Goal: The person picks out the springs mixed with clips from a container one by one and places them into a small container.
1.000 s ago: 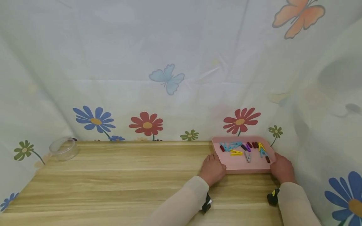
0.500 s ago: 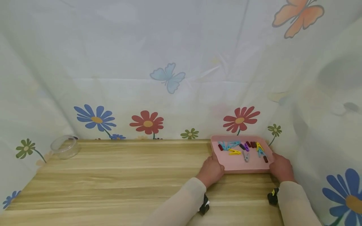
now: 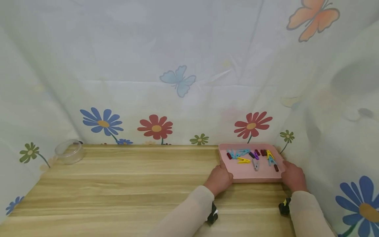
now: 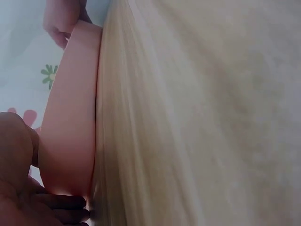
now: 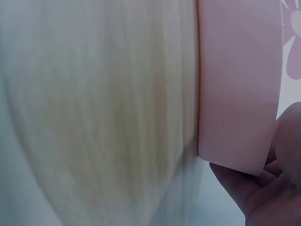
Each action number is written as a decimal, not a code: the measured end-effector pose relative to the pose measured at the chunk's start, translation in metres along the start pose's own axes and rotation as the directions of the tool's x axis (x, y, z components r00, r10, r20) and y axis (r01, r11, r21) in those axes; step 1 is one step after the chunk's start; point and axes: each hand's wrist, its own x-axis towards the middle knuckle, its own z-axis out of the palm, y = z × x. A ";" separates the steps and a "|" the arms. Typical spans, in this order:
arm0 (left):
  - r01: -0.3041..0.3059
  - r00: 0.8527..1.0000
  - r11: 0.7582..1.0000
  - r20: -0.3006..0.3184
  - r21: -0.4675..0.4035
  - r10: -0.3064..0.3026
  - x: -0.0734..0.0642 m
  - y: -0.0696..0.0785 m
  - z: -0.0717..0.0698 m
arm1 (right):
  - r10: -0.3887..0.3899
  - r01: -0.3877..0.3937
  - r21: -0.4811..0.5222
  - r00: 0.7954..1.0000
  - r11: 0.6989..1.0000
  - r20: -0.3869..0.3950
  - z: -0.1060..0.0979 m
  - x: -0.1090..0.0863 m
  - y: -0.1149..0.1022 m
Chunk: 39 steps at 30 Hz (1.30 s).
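Note:
A shallow pink tray [image 3: 240, 171] sits on the wooden table at the far right. My left hand [image 3: 219, 179] grips its near left corner, thumb at the rim and fingers along the side wall. On the opposite side, my right hand [image 3: 293, 177] holds the near right corner the same way, also seen close up in the right wrist view with the tray wall [image 5: 240, 84]. Small clothespins lie scattered in the tray: a yellow clothespin [image 3: 243, 160], a grey clothespin [image 3: 255, 165], a purple one and several light blue ones. Several small dark red pieces [image 3: 263, 152] lie among them.
A clear round plastic container [image 3: 70, 153] stands at the table's far left corner. Flower-printed white curtains [image 3: 183, 108] hang behind the table [image 3: 133, 187] and at both sides, the right one close beside my right hand.
The tray has slid slightly left and toward me, with both hands staying on its corners. The head view has shifted a little; the clear container stays put.

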 end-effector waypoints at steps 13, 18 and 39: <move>-0.094 0.996 0.987 0.006 0.128 0.094 -0.007 -0.005 -0.004 | -0.013 0.013 0.001 1.000 1.000 0.025 -0.001 -0.005 0.003; -0.128 0.992 0.974 0.019 0.187 0.126 -0.011 -0.007 -0.009 | -0.041 0.041 0.007 0.999 0.999 0.031 -0.003 -0.009 -0.001; -0.152 0.988 0.958 0.057 0.241 0.143 -0.027 -0.020 -0.016 | -0.096 0.098 -0.022 0.994 0.995 0.055 0.001 -0.024 -0.013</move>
